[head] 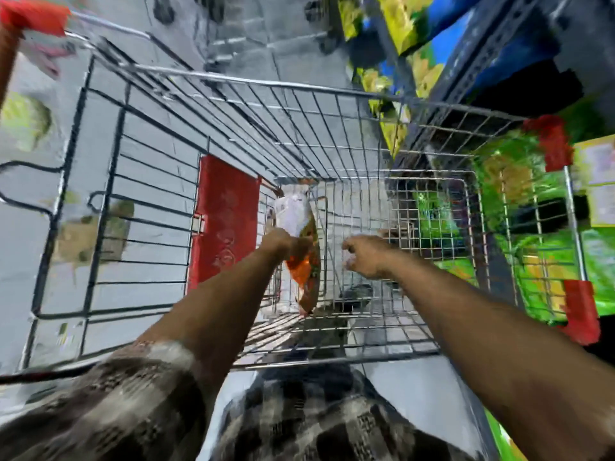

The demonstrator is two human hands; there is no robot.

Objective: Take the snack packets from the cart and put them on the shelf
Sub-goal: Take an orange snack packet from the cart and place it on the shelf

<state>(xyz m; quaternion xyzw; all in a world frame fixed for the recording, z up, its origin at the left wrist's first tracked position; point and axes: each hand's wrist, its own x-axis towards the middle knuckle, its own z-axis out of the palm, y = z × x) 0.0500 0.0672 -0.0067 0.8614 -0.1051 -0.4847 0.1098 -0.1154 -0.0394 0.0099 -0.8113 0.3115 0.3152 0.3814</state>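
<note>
Here, a packet (pixel 301 247) is being gripped by the left hand (pixel 283 242) inside the cart (pixel 233 82). The fingers are being closed around the packet's middle, so that its white upper part is being shown above the hand and its orange lower part is being left hanging below, down toward the wire floor. The packet is being held upright, tilted a little, near the red flap (pixel 224 221) at the basket's left side but apart from it.

The right hand (pixel 366 257) is being held just to the right of the packet, not touching it. Its fingers are being curled loosely and nothing is being gripped by it. Both forearms are being stretched down into the basket from the bottom of the view, and a checked sleeve (pixel 133 394) is being shown at the left elbow.

On the right, beyond the cart's wire wall, a shelf (pixel 492 61) is being seen, with green and yellow packs (pixel 402 21) being displayed on it. The whole view is being blurred, so print on the packet cannot be read.
</note>
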